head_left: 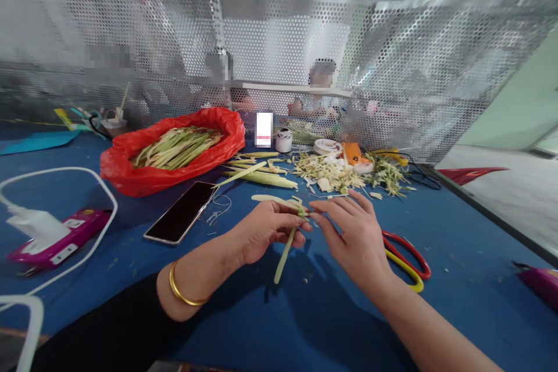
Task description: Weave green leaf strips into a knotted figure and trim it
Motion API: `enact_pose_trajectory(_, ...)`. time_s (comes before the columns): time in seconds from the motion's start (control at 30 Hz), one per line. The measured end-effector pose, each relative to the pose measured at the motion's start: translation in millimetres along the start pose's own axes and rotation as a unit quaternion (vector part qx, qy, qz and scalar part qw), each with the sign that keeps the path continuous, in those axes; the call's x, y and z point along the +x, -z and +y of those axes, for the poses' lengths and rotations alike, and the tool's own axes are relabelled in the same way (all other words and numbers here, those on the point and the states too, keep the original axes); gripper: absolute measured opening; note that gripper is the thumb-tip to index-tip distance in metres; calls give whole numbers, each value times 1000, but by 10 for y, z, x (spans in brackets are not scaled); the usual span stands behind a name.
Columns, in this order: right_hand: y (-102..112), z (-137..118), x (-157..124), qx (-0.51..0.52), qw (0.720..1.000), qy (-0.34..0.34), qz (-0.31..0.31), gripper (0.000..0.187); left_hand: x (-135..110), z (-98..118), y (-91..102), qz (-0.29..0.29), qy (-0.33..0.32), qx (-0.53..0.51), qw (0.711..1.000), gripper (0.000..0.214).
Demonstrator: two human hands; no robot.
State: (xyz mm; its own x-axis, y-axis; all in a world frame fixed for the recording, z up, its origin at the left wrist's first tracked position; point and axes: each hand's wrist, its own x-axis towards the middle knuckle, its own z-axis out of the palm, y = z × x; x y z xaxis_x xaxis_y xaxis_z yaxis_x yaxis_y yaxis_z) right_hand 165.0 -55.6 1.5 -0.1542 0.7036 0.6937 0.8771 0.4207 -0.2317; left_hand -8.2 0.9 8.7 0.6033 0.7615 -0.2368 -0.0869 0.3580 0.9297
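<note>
Leaf strips (284, 258), pale green and gathered into a small knot (301, 213), are held above the blue bench (340, 331) between the person's two hands. One length points out to the left, over the left hand; another slants down below the fingers, its end free. The left hand (272, 229) pinches the strips just beside the knot, thumb on the near side, the other fingers curled underneath. The right hand (355, 232) comes to the knot from the other side, thumb and forefinger close together at its edge, the remaining fingers reaching forward; whether they grip a strand there, I cannot tell. A gold bangle (178, 293) circles the left wrist.

Red and yellow handles (426, 266) lie beside the right wrist, partly hidden by it. Left of the left hand are a phone (181, 215), dark screen up, and some loose thread (213, 218). Behind the phone, a red bag (124, 171) stands open with long leaves (183, 148) inside. Husks (270, 179) lie right of the bag, then a heap of scraps (320, 174) with a tape roll (328, 146) and an orange packet (353, 154). A white jar (283, 141) stands behind the husks. At far left, a plug (39, 226) sits on a purple power strip (82, 235). A perforated screen (270, 35) runs along the back; another person (320, 102) shows through it.
</note>
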Motion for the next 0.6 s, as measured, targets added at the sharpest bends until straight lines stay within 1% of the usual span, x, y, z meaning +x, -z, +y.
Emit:
enact_pose_trajectory(0.2, -21, -15, -2, 14, 1000, 9, -2, 15, -19, 0, -46, 0, -6, 14, 1000, 14)
enact_pose_trajectory(0.43, -29, -29, -4, 14, 1000, 13, -1, 18, 32, -62, -25, 31, -26, 6, 999, 14)
enact_pose_trajectory(0.53, -39, -32, -4, 11, 1000, 15, -3, 17, 30, -64, -27, 32, -14, 0, 999, 18)
enact_pose_trajectory(0.6, -51, -31, -5, 11, 1000, 18, -4, 16, 19, -65, -43, 31, -19, 18, 999, 24)
